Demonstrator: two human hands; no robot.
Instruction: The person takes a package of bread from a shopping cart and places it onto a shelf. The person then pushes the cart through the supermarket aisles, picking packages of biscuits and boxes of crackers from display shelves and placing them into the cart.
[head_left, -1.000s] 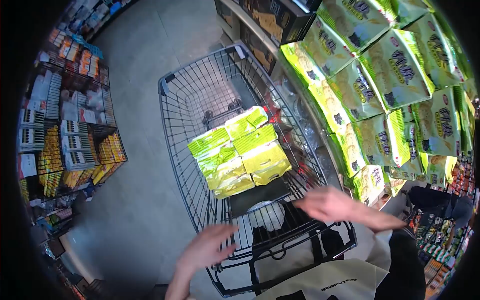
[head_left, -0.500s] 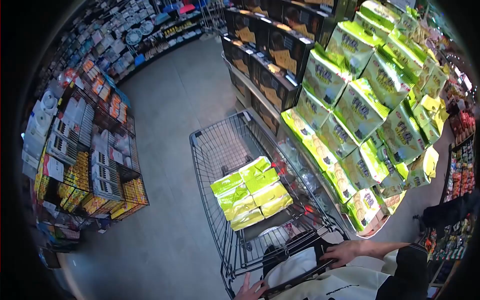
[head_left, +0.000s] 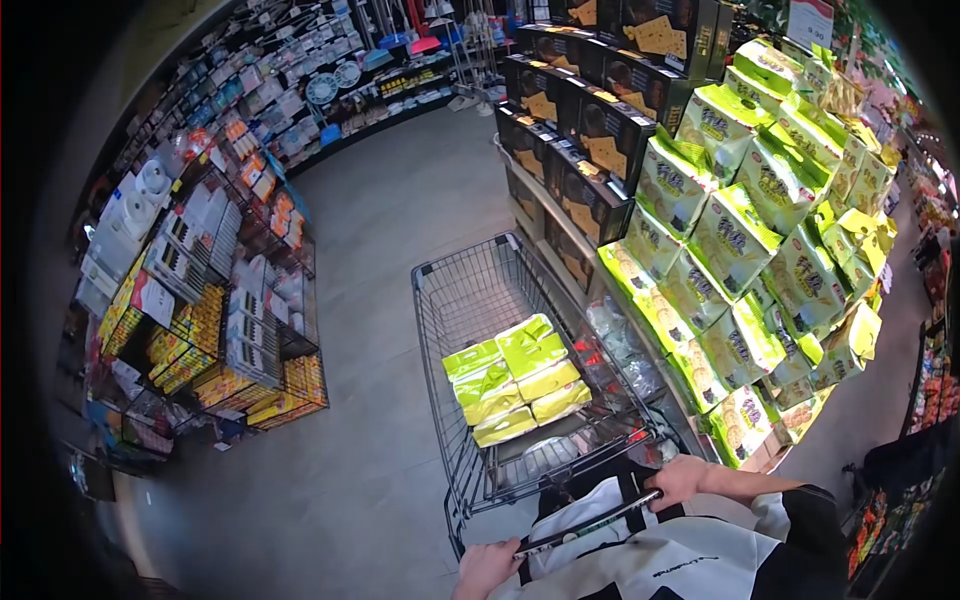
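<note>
A wire shopping cart [head_left: 428,325] stands in front of me, angled away up the aisle. Its handle [head_left: 590,527] runs across near my body. My left hand [head_left: 487,568] is closed around the handle's left end, and my right hand [head_left: 679,482] grips the right end. Inside the basket lie several green and yellow plastic-wrapped packs [head_left: 527,352], pushed together in a block. Behind them, nearer to me, something whitish shows through the wire, too unclear to name. A white and black cloth or bag hangs just ahead of the handle.
Green snack bags [head_left: 735,240] are piled high close on the cart's right, beside stacked black cracker boxes [head_left: 608,140]. On the left stand wire bins [head_left: 262,340] of boxed goods. Grey floor [head_left: 370,210] leads to shelves [head_left: 310,90] at the back.
My left hand, spread beside the handle before, is now closed around it. My right hand's fingers have also wrapped round the handle. The view has shifted, so the surroundings sit further right.
</note>
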